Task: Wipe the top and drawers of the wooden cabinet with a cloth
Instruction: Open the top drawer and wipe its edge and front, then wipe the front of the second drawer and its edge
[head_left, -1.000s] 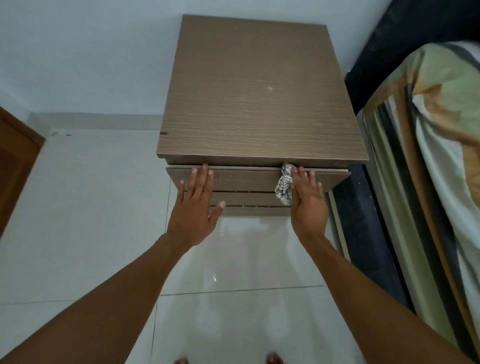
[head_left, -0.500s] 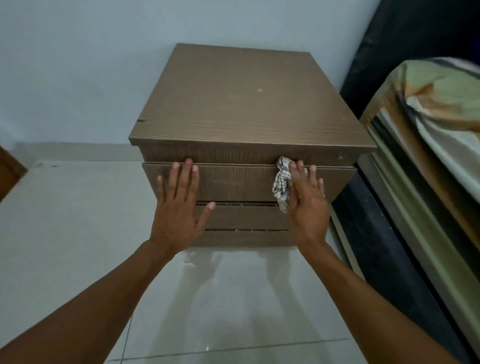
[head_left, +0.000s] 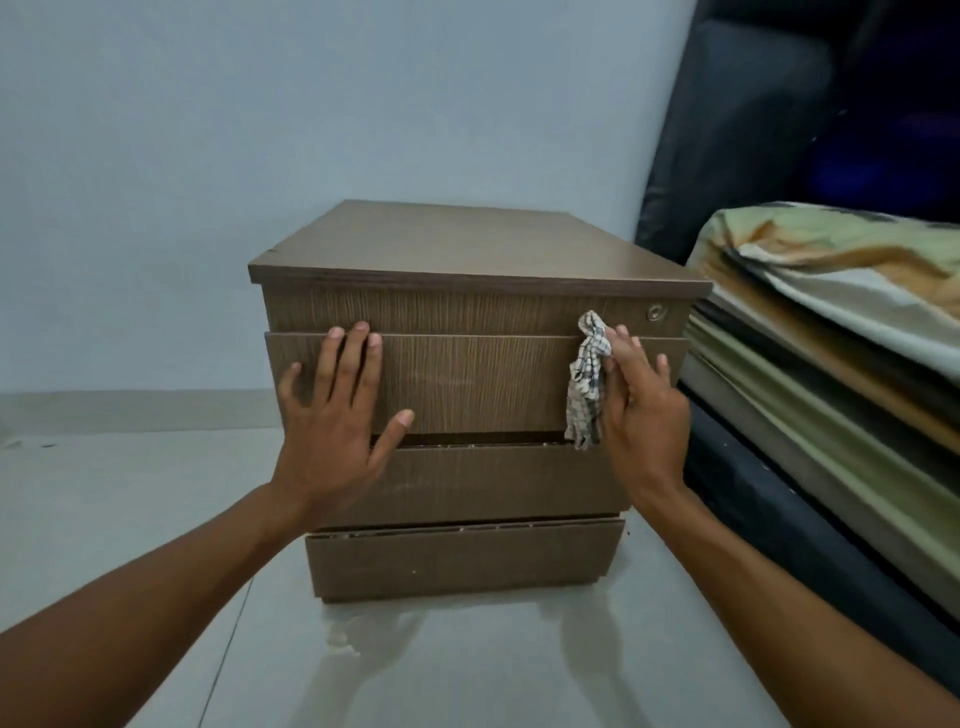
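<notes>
The wooden cabinet (head_left: 467, 249) stands on the floor against the wall, its three drawer fronts facing me. My left hand (head_left: 332, 415) lies flat with spread fingers on the left part of the top drawer front (head_left: 478, 379). At the right end of that same drawer front, my right hand (head_left: 641, 410) presses a checked cloth (head_left: 587, 384) against the wood. The cloth hangs crumpled from under my fingers, down to the gap above the middle drawer (head_left: 493, 483). The bottom drawer (head_left: 462, 561) is untouched.
A bed with a striped green and orange sheet (head_left: 831, 322) and a dark frame (head_left: 779, 545) stands close on the right of the cabinet. A pale wall (head_left: 260, 130) is behind. Glossy tiled floor (head_left: 130, 493) stretches to the left and in front.
My viewpoint has dropped from above the cabinet to level with its front, so the drawers now face me. Both hands stay on the top drawer front, cloth still under the right.
</notes>
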